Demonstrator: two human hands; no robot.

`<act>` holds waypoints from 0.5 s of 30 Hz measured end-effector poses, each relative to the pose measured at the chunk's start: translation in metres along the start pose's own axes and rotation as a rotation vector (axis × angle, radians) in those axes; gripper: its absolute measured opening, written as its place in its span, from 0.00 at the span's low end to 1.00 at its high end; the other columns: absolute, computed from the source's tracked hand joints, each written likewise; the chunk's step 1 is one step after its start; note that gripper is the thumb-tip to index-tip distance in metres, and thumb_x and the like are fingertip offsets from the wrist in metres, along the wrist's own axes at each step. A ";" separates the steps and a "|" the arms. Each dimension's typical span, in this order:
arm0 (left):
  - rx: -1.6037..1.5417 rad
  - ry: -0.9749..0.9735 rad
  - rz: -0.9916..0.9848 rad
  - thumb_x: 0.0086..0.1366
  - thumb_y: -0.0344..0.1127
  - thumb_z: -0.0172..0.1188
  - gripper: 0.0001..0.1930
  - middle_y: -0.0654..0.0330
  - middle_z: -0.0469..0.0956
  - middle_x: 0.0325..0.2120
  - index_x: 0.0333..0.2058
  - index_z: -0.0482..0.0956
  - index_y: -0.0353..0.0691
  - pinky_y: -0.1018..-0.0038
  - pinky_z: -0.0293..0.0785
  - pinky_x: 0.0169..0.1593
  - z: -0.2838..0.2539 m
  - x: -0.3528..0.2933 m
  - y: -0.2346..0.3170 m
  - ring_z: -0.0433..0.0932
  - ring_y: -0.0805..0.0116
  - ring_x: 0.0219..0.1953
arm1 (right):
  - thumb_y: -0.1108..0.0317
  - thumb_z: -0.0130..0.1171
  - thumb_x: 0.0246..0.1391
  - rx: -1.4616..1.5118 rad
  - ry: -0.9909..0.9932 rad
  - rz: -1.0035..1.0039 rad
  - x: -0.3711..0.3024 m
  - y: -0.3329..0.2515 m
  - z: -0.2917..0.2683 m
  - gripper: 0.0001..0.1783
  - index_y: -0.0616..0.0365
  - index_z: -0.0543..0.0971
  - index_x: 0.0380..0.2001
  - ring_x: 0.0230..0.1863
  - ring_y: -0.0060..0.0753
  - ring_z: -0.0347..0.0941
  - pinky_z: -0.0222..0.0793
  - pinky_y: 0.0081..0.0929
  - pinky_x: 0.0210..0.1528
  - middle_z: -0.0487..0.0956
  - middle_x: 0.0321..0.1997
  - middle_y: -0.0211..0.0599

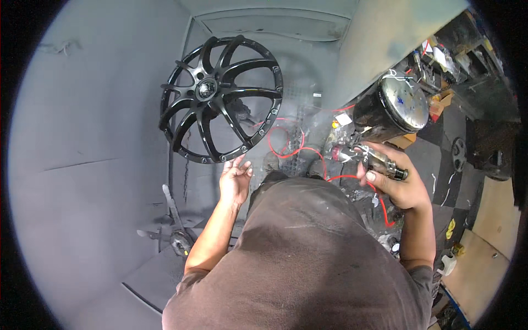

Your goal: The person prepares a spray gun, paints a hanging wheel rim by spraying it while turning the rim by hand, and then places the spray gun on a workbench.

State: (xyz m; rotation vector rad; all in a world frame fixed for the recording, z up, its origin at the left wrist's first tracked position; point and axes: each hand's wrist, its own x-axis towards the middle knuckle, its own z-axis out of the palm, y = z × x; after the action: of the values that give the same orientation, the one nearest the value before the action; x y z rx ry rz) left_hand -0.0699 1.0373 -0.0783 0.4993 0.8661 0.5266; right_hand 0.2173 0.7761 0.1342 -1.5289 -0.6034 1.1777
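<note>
A glossy black multi-spoke car wheel rim (pixel 231 118) is raised in front of me on the left, its centre cap facing up toward me. My left hand (pixel 235 179) is at the lower edge of the rim, palm up, fingers apart and slightly curled. The fingertips meet the rim's edge, though I cannot tell how firmly they touch. On the right, my right hand (pixel 399 179) is closed around a metal spray gun (pixel 377 160), which points left toward the wheel rim. Part of its handle is hidden by the fingers.
A dark drum with a stained silver lid (pixel 404 102) stands just beyond the spray gun. A red hose (pixel 297 151) loops across the floor. Grey booth walls (pixel 99 121) enclose the left side. Cluttered shelves (pixel 448 66) and a wooden board (pixel 476 269) are at right.
</note>
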 end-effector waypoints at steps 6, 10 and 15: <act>0.079 0.199 0.062 0.55 0.17 0.46 0.19 0.57 0.73 0.47 0.44 0.68 0.41 0.63 0.71 0.49 -0.010 0.012 0.010 0.74 0.62 0.45 | 0.69 0.64 0.59 -0.119 0.290 -0.079 0.012 0.003 -0.028 0.27 0.65 0.73 0.60 0.37 0.17 0.73 0.72 0.19 0.42 0.79 0.41 0.32; 0.090 0.227 0.061 0.59 0.16 0.48 0.15 0.58 0.72 0.43 0.42 0.67 0.42 0.63 0.71 0.49 -0.010 0.012 0.018 0.74 0.61 0.44 | 0.69 0.65 0.59 -0.193 0.413 -0.246 0.021 0.013 -0.038 0.29 0.67 0.72 0.61 0.37 0.17 0.72 0.72 0.20 0.40 0.78 0.43 0.32; 0.154 0.252 0.117 0.58 0.16 0.46 0.12 0.61 0.75 0.33 0.35 0.73 0.39 0.66 0.75 0.45 -0.022 0.018 0.032 0.76 0.63 0.37 | 0.68 0.64 0.58 -0.083 0.203 -0.073 0.009 0.018 -0.031 0.30 0.67 0.70 0.62 0.37 0.20 0.75 0.71 0.19 0.37 0.79 0.41 0.34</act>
State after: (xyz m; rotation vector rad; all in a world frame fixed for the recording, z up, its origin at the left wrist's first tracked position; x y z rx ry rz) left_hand -0.0851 1.0775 -0.0810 0.6357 1.1286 0.6422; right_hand 0.2453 0.7646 0.1129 -1.6594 -0.5721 0.9387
